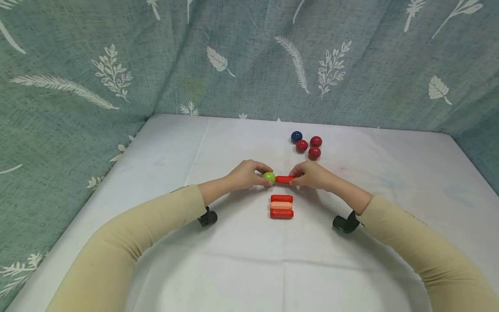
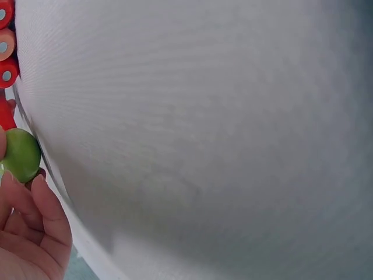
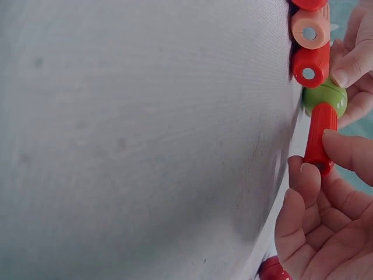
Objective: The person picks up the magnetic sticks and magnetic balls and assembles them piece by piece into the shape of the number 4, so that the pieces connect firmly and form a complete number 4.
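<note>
My left hand (image 1: pixel 248 174) pinches a green ball (image 1: pixel 269 177) between thumb and fingers. From the right, my right hand (image 1: pixel 312 175) grips the outer end of a red ribbed rod (image 1: pixel 283 179). The rod's inner end meets the ball, as the right wrist view also shows with the green ball (image 3: pixel 326 98) at the tip of the red rod (image 3: pixel 320 137). Just below the hands lie two red rods and, between them, a salmon-pink rod (image 1: pixel 281 205), side by side. Pale round discs show in their ends in both wrist views.
Behind my right hand sit a dark blue ball (image 1: pixel 296 137) and several red balls (image 1: pixel 314 153), grouped closely. A white cloth (image 1: pixel 241 268) covers the table, and a patterned green-blue curtain (image 1: pixel 249 60) hangs along its far edge. Black wrist cameras (image 1: pixel 208 217) hang under both sleeves.
</note>
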`<state>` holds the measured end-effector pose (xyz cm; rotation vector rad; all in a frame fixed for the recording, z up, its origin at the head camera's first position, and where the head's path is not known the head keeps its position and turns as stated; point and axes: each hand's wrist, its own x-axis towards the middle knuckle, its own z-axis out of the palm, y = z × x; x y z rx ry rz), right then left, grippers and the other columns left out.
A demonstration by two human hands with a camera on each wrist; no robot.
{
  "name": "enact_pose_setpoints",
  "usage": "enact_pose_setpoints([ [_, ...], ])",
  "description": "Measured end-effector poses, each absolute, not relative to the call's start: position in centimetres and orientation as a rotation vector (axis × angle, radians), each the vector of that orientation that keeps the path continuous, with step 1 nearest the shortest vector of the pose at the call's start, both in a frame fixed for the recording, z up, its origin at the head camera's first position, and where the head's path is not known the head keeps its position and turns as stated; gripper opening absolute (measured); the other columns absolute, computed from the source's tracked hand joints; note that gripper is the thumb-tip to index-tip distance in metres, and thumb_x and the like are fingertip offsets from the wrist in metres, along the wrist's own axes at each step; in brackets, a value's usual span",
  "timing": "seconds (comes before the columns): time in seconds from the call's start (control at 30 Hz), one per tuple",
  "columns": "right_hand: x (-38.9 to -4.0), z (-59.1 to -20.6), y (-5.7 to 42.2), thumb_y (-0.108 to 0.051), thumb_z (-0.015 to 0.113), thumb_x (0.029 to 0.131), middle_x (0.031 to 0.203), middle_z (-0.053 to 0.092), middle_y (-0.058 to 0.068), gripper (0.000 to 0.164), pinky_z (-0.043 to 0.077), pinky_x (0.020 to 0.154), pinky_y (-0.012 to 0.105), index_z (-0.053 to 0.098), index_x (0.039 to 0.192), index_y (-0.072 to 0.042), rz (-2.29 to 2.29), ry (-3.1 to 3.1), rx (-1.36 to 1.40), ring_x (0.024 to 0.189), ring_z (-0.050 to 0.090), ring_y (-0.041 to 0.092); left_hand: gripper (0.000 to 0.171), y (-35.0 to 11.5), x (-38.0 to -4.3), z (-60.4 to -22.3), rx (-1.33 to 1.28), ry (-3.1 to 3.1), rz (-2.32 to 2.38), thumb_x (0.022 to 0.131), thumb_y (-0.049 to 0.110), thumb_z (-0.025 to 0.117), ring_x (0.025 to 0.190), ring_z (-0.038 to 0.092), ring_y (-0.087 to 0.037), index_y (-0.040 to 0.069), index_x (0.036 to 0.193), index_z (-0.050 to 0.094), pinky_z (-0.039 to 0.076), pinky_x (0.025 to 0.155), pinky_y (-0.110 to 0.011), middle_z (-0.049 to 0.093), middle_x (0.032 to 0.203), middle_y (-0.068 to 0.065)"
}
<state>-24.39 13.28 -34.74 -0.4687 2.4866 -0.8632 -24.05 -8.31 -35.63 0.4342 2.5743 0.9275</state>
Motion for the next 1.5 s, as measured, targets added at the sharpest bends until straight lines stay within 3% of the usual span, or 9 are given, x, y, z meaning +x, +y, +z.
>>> enact_pose_setpoints([
  [0.23, -24.6, -34.6, 13.6, -0.014, 0.064, 0.084, 0.084, 0.064, 0.006, 0.022, 0.045, 0.064, 0.024, 0.064, 0.104, -0.004, -0.842, 2.519, -0.477, 0.071, 0.053, 0.017, 0.042, -8.4, -24.0, -35.6, 0.435, 2.584, 0.921, 0.079, 0.028, 0.072, 0.094, 0.051, -0.016, 0.015, 0.118, 0.063, 0.041, 0.059, -0.021, 0.063, 0.114, -0.002],
  [0.47, -25.9, -32.9, 15.9, -0.016, 0.062, 0.086, 0.101, 0.063, 0.014, 0.028, 0.048, 0.075, 0.031, 0.062, 0.11, -0.001, -0.884, 2.696, -0.442, 0.086, 0.054, 0.024, 0.041, -8.4, -24.0, -35.8, 0.433, 2.599, 0.93, 0.079, 0.028, 0.072, 0.1, 0.051, -0.015, 0.015, 0.117, 0.063, 0.042, 0.08, -0.027, 0.063, 0.112, -0.002],
  [0.73, -27.4, -32.6, 18.2, -0.019, 0.059, 0.088, 0.116, 0.056, 0.019, 0.035, 0.046, 0.082, 0.042, 0.057, 0.118, -0.001, -0.907, 2.801, -0.287, 0.098, 0.051, 0.033, 0.042, -8.5, -24.0, -36.0, 0.42, 2.597, 0.934, 0.079, 0.029, 0.072, 0.094, 0.05, -0.015, 0.016, 0.117, 0.063, 0.04, 0.068, -0.023, 0.063, 0.111, -0.001],
  [0.93, -28.2, -33.7, 18.7, -0.019, 0.059, 0.088, 0.123, 0.05, 0.024, 0.043, 0.042, 0.086, 0.047, 0.05, 0.128, -0.004, -0.884, 2.803, -0.238, 0.106, 0.047, 0.036, 0.041, -8.4, -24.1, -36.1, 0.415, 2.598, 0.942, 0.079, 0.028, 0.072, 0.095, 0.05, -0.015, 0.016, 0.117, 0.063, 0.041, 0.071, -0.024, 0.063, 0.112, -0.001],
  [1.07, -28.9, -34.3, 18.6, -0.022, 0.059, 0.088, 0.121, 0.05, 0.024, 0.046, 0.044, 0.083, 0.043, 0.048, 0.13, -0.006, -0.876, 2.78, -0.197, 0.104, 0.049, 0.034, 0.041, -8.4, -24.1, -36.1, 0.395, 2.607, 0.943, 0.078, 0.029, 0.073, 0.096, 0.051, -0.015, 0.018, 0.116, 0.064, 0.042, 0.072, -0.024, 0.063, 0.113, 0.0],
  [1.33, -29.3, -34.8, 18.2, -0.021, 0.058, 0.089, 0.115, 0.054, 0.021, 0.044, 0.044, 0.067, 0.027, 0.049, 0.13, -0.008, -0.899, 2.737, -0.097, 0.08, 0.059, 0.024, 0.041, -8.2, -24.0, -36.1, 0.39, 2.614, 0.923, 0.078, 0.029, 0.073, 0.094, 0.05, -0.015, 0.019, 0.117, 0.064, 0.04, 0.063, -0.022, 0.063, 0.114, 0.0],
  [1.5, -29.4, -35.0, 17.9, -0.019, 0.059, 0.088, 0.11, 0.055, 0.02, 0.036, 0.044, 0.065, 0.025, 0.055, 0.122, -0.007, -0.917, 2.748, -0.107, 0.08, 0.057, 0.024, 0.041, -8.2, -23.9, -36.0, 0.39, 2.616, 0.923, 0.078, 0.028, 0.073, 0.094, 0.049, -0.016, 0.018, 0.117, 0.064, 0.04, 0.062, -0.022, 0.063, 0.114, 0.0],
])
